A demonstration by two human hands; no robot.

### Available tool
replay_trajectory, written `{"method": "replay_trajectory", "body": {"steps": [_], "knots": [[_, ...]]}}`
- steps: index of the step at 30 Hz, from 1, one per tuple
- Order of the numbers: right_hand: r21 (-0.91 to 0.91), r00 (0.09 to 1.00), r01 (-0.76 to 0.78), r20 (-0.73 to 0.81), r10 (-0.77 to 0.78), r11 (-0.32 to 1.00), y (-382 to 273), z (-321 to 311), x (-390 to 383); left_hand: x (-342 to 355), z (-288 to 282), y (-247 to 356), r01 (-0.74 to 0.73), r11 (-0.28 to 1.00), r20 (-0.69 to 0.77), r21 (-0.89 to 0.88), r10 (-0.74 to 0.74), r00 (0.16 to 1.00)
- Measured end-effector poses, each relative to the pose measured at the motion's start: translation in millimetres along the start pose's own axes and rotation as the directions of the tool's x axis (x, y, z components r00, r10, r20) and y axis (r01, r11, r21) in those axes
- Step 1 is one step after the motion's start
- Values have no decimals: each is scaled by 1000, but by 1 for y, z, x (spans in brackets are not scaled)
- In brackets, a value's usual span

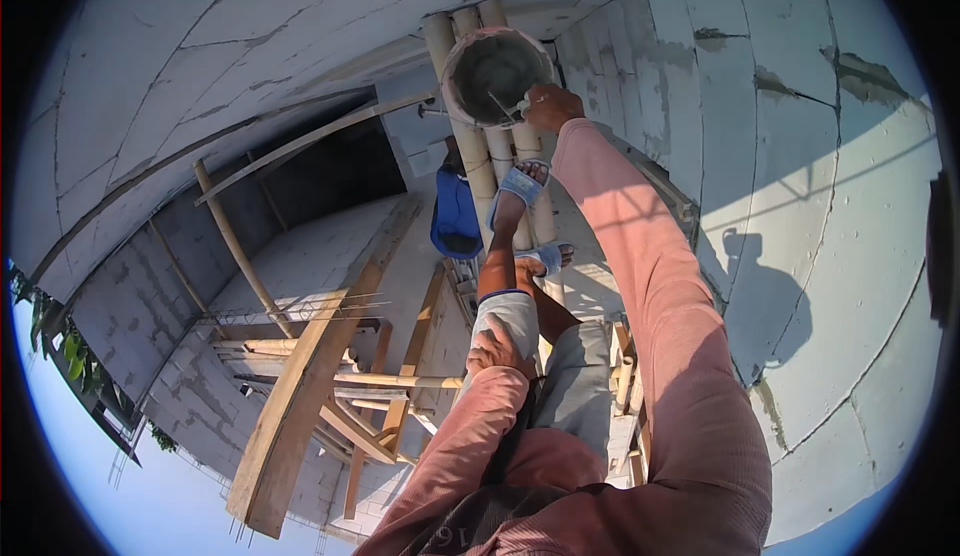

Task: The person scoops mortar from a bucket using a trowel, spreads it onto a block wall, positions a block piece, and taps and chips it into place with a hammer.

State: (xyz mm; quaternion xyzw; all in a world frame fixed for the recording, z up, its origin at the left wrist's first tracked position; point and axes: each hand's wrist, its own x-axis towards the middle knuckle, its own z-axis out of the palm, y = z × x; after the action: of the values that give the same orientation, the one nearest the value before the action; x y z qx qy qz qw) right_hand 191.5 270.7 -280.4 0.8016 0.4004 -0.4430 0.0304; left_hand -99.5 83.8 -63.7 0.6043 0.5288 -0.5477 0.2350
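Left to right. Long wooden plank (300, 396) slants at left, bamboo braces (235, 246) beyond it, open drop below.

Left hand (497, 348) lies closed on the near knee, gripping nothing but the grey shorts (575, 381).

Feet in blue sandals (522, 184) rest on the bamboo poles (480, 156).

Far ahead, a mortar bucket (495, 74) sits on those poles; a trowel (505, 108) leans inside.

Right hand (548, 106) is clamped on the trowel handle (exact grip too small to tell).

Judgement: scoop small loads, keep weight centred, bucket steady.

Another person in blue (455, 216) stands below, under any drips. Block wall (800, 206) close at right limits elbow room.
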Motion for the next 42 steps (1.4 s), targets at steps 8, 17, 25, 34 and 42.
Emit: {"method": "replay_trajectory", "body": {"steps": [8,17,25,34,42], "knots": [[-1,992,41,118,-41,999,-27,15,64,6,24,-18,-10,1000,-86,-14,9,996],[688,980,-198,156,124,698,-13,56,32,7,22,-17,0,1000,-88,-21,-2,996],[959,986,-153,164,26,-240,-5,150,-16,9,16,-22,17,1000,-92,-18,-18,996],[805,969,-101,-54,-241,-585,60,90,-189,4,10,8,-19,993,-108,117,32,994],[800,911,130,-330,-249,-586,75,-119,-584,98,-10,-13,-254,965,-16,66,256,967]]}}
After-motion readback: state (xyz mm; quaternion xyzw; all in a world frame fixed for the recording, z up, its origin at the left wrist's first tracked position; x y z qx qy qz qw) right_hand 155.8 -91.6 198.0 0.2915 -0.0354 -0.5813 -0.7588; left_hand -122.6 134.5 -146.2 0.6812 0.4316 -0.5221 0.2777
